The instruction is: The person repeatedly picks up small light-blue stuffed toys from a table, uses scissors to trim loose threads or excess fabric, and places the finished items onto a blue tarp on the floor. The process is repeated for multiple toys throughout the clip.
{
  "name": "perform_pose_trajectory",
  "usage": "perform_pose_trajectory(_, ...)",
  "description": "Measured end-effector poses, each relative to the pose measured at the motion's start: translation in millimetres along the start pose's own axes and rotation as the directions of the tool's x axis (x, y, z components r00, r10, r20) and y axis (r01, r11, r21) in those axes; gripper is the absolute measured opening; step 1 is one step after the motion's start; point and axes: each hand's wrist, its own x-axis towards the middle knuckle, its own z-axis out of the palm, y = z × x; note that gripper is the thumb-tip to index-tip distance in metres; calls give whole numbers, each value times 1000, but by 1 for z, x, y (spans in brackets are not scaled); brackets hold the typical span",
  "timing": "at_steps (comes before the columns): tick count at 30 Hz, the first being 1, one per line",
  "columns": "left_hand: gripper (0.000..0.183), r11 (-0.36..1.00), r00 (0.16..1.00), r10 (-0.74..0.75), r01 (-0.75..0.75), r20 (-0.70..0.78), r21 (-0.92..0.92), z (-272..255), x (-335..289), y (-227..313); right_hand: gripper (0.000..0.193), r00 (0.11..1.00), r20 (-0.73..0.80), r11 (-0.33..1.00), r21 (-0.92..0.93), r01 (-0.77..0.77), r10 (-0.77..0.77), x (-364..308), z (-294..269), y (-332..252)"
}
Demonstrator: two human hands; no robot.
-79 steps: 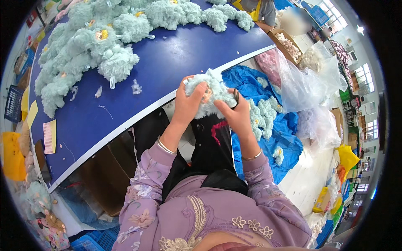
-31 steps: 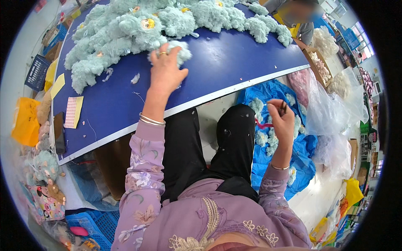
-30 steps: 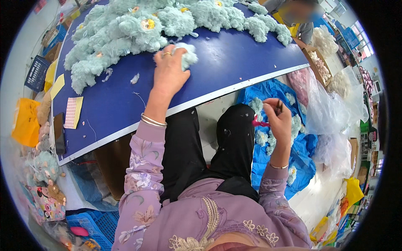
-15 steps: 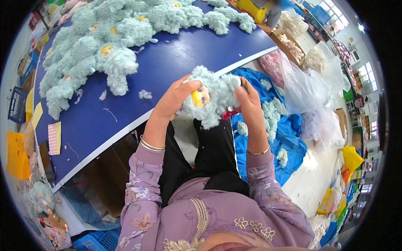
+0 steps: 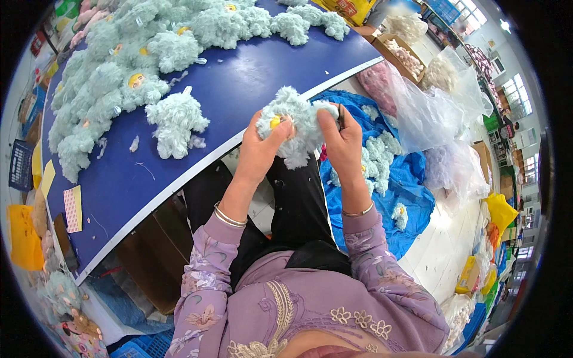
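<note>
"Left hand [image 5: 261,149] and right hand [image 5: 343,140]?"

"I see both curled closed, gripping the fluffy pale-blue plush toy [image 5: 303,126] between them; the right also holds a slim dark tool [image 5: 341,117]."

"Anything boxed nearby?"

"Yes: an open brown cardboard box [image 5: 391,59] holds pale-pink fluffy pieces [image 5: 403,55]."

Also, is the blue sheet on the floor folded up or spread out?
Spread out, but wrinkled: behind the right hand, the blue sheet shows a broad, creased surface with pale fluffy pieces lying across it.
</note>
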Motion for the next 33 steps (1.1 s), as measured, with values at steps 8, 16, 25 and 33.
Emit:
perform_pose_trajectory(8,34,966,976,80,-26,201,-258,2,-8,-5,31,885,270,571,685,-453,378,-12,6,13)
perform_pose_trajectory(16,43,989,987,25,-2,157,-145,8,-4,-10,27,846,96,688,538,-488,525,-18,-8,24)
perform_pose_trajectory(25,48,886,982,116,-170,150,431,5,-6,19,22,961,-204,982,43,-183,188,-22,-70,45)
perform_pose_trajectory(33,54,-132,897,439,7,52,991,-96,-12,112,26,876,-482,997,-46,-55,26,-18,-154,33)
